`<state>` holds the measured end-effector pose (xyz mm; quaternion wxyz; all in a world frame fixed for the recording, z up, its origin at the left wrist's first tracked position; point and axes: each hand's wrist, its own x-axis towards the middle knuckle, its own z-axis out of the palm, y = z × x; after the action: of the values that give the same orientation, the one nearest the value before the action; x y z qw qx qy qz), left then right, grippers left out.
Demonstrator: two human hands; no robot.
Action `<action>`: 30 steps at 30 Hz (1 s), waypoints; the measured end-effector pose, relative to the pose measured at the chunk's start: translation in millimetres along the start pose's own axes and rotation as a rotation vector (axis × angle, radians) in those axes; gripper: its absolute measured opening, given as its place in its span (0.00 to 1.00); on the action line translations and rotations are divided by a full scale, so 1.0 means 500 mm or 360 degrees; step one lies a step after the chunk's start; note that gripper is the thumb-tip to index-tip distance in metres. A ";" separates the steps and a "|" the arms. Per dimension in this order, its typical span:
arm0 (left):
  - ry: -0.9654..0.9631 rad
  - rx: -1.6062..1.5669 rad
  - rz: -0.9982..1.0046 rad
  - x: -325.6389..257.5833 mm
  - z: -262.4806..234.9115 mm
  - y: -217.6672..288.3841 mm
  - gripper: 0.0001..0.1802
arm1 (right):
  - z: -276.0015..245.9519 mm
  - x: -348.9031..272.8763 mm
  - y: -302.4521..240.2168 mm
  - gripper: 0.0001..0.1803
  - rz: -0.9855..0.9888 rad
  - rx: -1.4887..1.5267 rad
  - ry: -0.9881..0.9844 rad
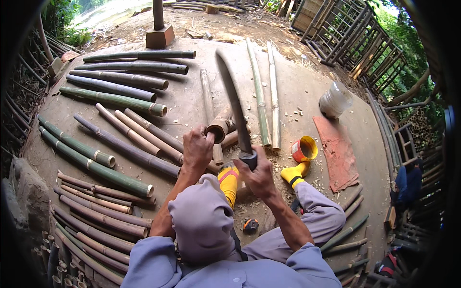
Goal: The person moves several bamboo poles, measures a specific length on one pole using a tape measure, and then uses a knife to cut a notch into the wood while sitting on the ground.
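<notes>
My right hand (259, 175) is closed around the dark handle of a machete (233, 96), its long, slightly curved blade raised and pointing up and away from me. My left hand (198, 148) grips a thick, short bamboo piece (224, 120) at its near end, where the hollow mouth faces me. The blade stands just right of this bamboo; whether they touch I cannot tell. Beneath it, another brown bamboo piece (231, 139) shows in part. A pale bamboo length (207, 93) lies behind and left of my grip.
Many cut bamboo poles (120, 98) lie along the left of the concrete floor. Two long poles (260, 91) stretch ahead. To the right are a yellow-red tub (303, 149), a clear plastic container (335, 100) and a reddish sheet (334, 151). A tape measure (250, 226) sits between my legs among chips.
</notes>
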<state>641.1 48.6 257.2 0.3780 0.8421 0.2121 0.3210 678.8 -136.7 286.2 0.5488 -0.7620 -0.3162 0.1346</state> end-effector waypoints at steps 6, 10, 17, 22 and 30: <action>0.0019 -0.0163 -0.0112 -0.002 0.000 0.033 0.08 | 0.010 -0.008 0.078 0.16 -0.0885 0.0171 0.0508; -0.0018 0.0166 0.0102 -0.030 0.028 -0.014 0.09 | 0.011 -0.013 0.172 0.26 0.0080 -0.0515 -0.0057; 0.0126 -0.0191 -0.0178 -0.006 0.013 -0.007 0.09 | 0.007 -0.013 -0.016 0.18 -0.0655 0.0605 0.0434; 0.0062 -0.0028 -0.0081 -0.006 0.034 -0.005 0.09 | 0.012 0.041 0.178 0.23 -0.0031 -0.0597 0.0014; 0.0128 -0.0137 -0.0141 -0.009 -0.008 -0.008 0.09 | 0.031 -0.012 -0.038 0.20 -0.0630 0.1017 0.0585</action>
<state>634.6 50.7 254.4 0.4188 0.8013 0.2502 0.3462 659.4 -124.9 297.1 0.8202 -0.4892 -0.2957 -0.0205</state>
